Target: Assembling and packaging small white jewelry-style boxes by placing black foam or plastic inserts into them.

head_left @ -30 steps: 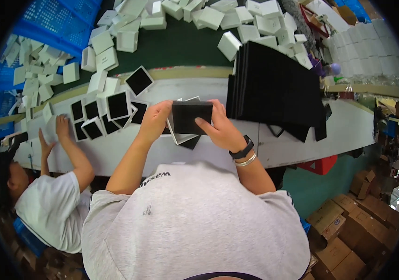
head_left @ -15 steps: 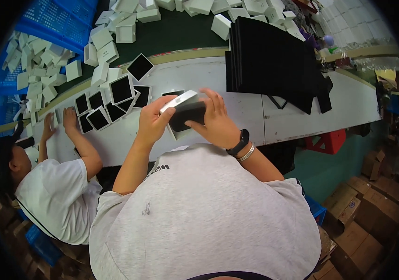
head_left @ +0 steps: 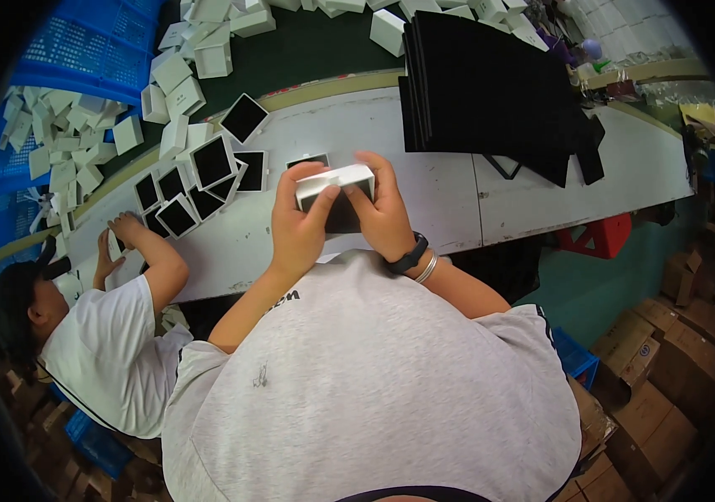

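Both hands hold a small white box (head_left: 351,176) in front of my chest. My left hand (head_left: 295,224) is closed around its left end, with the thumb on the near side. On the right end, my right hand (head_left: 385,219) grips it the same way, thumb pressed close to the other thumb. Just below the thumbs a black flat face (head_left: 342,219) shows between my palms; whether it is part of the box cannot be made out. Slightly beyond my fingers lies a white tray with a black inside (head_left: 307,161).
White trays with black insides (head_left: 213,161) lie clustered to the left, partly stacked. A stack of black sheets (head_left: 483,92) stands at the right. White boxes (head_left: 212,52) pile up beyond the ledge near a blue crate (head_left: 85,46). A co-worker (head_left: 106,335) sits at left.
The white box has turned from tilted to nearly level. My right hand has moved from the black flat piece onto the box's right end. The co-worker's hands have shifted slightly.
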Available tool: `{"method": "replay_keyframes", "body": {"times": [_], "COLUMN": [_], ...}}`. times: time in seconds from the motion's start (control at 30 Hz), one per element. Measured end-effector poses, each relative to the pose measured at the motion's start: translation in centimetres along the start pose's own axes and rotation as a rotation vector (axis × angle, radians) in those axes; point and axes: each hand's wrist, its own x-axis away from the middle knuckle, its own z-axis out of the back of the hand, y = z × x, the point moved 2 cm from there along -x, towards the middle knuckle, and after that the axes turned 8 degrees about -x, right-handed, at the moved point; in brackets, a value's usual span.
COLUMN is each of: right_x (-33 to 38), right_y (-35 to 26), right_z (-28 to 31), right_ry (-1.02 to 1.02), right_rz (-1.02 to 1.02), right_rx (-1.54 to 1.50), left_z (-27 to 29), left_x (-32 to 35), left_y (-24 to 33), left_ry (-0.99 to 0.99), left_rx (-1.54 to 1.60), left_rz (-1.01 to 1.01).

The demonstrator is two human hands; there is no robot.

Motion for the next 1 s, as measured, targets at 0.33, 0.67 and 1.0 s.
{"method": "replay_keyframes", "body": {"times": [0.33,0.67,1.0], "right_x": [-2.1,-4.8,-22.9], "right_y": [0.8,3.4,6.3], "right_z": [1.3,1.6,6.8], "right_ry": [-0.245,-0.284,0.106], "right_rz": [-0.355,-0.616,0.18], "right_rx": [-0.083,-0.122,0.616], "left_z": [2.3,2.8,15.8], "left_x": [-3.6,-6.0,-7.6], "left_y": [-3.5,-4.8,-7.6], "left_ry": [-0.03,-0.255,0.42], "left_rx": [0.189,-0.027,-0.006], "left_rz": [0.292,0.344,0.574]}}
